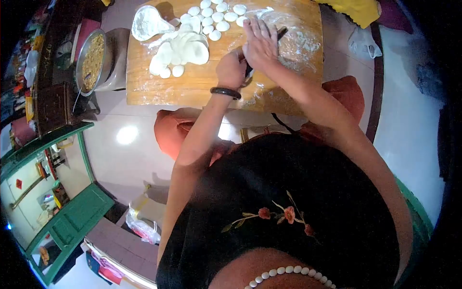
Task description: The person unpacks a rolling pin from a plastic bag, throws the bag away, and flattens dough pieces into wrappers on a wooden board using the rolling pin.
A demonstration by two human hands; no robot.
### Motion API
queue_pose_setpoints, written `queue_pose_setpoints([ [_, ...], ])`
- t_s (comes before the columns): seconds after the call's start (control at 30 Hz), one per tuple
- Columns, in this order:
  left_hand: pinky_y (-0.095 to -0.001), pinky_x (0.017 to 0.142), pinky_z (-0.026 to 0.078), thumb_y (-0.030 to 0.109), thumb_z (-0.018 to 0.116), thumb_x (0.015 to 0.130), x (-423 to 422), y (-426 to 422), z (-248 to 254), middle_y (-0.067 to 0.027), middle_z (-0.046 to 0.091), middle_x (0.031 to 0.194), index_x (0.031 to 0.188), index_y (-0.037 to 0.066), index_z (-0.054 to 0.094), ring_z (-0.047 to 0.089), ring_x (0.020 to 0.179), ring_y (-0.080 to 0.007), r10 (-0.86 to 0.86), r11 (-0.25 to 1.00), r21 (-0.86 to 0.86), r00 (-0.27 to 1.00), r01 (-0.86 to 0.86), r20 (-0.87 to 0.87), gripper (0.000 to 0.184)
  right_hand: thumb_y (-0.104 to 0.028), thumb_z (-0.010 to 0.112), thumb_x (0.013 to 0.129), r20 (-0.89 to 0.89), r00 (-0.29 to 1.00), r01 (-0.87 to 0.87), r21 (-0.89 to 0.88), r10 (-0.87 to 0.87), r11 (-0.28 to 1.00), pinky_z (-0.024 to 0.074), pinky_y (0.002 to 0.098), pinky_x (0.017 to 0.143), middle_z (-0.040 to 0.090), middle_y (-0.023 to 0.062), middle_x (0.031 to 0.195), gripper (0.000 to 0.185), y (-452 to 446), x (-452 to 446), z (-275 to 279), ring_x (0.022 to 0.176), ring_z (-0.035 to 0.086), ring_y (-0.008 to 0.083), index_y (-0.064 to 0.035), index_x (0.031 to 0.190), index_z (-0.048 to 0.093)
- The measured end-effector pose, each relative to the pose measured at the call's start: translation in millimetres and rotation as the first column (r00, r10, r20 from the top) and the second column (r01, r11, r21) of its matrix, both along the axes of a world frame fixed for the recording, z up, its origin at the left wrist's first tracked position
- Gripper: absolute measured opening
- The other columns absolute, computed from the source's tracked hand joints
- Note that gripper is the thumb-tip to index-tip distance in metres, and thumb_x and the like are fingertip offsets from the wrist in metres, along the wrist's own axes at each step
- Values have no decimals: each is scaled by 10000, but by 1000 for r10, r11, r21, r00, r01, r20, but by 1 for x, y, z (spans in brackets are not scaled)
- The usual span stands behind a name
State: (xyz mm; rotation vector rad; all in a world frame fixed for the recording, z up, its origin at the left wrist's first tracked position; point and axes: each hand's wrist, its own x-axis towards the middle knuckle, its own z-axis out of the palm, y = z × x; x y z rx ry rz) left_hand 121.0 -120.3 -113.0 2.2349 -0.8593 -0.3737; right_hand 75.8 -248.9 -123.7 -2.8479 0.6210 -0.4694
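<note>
On the floured wooden board, my right hand lies flat with its fingers stretched out, over a dark rolling pin whose far end sticks out beyond it. My left hand, with a dark bangle at the wrist, is closed beside the pin's near end; what its fingers hold is hidden. Left of the hands is an overlapping pile of thin round dough wrappers. Several small flattened dough pieces sit behind them, and a few more are at the pile's near edge.
A white scoop-shaped container of flour stands at the board's back left corner. Left of the board is a metal bowl of chopped filling with a utensil handle leaning out. A plastic bag and yellow cloth are at the right.
</note>
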Motion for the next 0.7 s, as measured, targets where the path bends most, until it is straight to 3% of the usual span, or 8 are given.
queue_pose_setpoints([
  [0.13, -495, 696, 508, 164, 610, 871, 7, 5, -5, -207, 684, 869, 933, 55, 669, 648, 814, -419, -32, 996, 78, 999, 31, 12, 139, -241, 500, 931, -23, 1000, 16, -17, -16, 1000, 146, 550, 1193, 264, 179, 1603, 635, -4, -21, -14, 1494, 216, 345, -51, 1514, 337],
  [0.17, -449, 681, 518, 117, 624, 865, 7, 10, -15, -193, 691, 830, 926, 29, 662, 675, 763, -365, 18, 999, -46, 998, -20, -55, 113, -250, 515, 941, -56, 998, 20, 25, -19, 999, 131, 548, 1202, 202, 169, 1629, 662, -6, -42, -14, 1515, 169, 331, -59, 1537, 299],
  [0.3, -339, 680, 518, 90, 679, 852, 7, 25, -30, -125, 689, 800, 981, -16, 649, 668, 727, -197, 87, 937, -258, 875, -234, -477, 170, -290, 481, 965, -116, 993, 33, 29, -30, 999, 108, 559, 1205, 224, 189, 1619, 674, -8, -102, -17, 1509, 200, 324, -31, 1546, 257],
  [0.4, -306, 684, 532, 115, 730, 869, -5, 24, -30, -163, 725, 914, 1066, -53, 628, 682, 768, -176, 37, 972, -203, 923, -123, -384, 278, -296, 468, 972, -39, 999, 9, 9, -8, 1000, 118, 554, 1204, 262, 196, 1603, 647, -8, -75, -24, 1498, 226, 335, -20, 1529, 289],
  [0.47, -364, 701, 533, 143, 761, 808, -7, 20, -20, -181, 722, 901, 1071, -41, 637, 695, 777, -261, -14, 993, -121, 997, 5, -77, 344, -289, 475, 971, -104, 995, 0, 6, 0, 1000, 97, 541, 1213, 310, 193, 1584, 621, -4, -45, -16, 1499, 229, 329, -24, 1513, 328],
  [0.53, -470, 739, 514, 127, 721, 771, -4, 9, -11, -200, 712, 920, 1024, 16, 662, 677, 864, -394, 27, 999, -28, 992, -31, -127, 282, -288, 470, 971, -95, 995, -4, 8, 5, 1000, 80, 536, 1217, 328, 193, 1576, 612, -3, -25, -13, 1500, 227, 330, -30, 1510, 340],
  [0.63, -475, 727, 507, 125, 710, 776, -4, 8, -3, -223, 696, 889, 956, 19, 675, 674, 839, -394, 8, 1000, 14, 994, -6, -110, 212, -290, 517, 955, -17, 1000, 10, 22, -9, 1000, 94, 549, 1208, 328, 192, 1574, 636, -1, -39, -9, 1485, 251, 339, -59, 1519, 336],
  [0.7, -443, 703, 506, 113, 697, 784, 1, 19, -26, -222, 679, 826, 925, 6, 668, 669, 791, -385, -14, 995, -99, 969, -11, -246, 180, -292, 554, 941, -11, 1000, -4, 46, 4, 999, 106, 558, 1202, 326, 181, 1575, 656, -1, -67, -7, 1478, 263, 339, -71, 1520, 338],
])
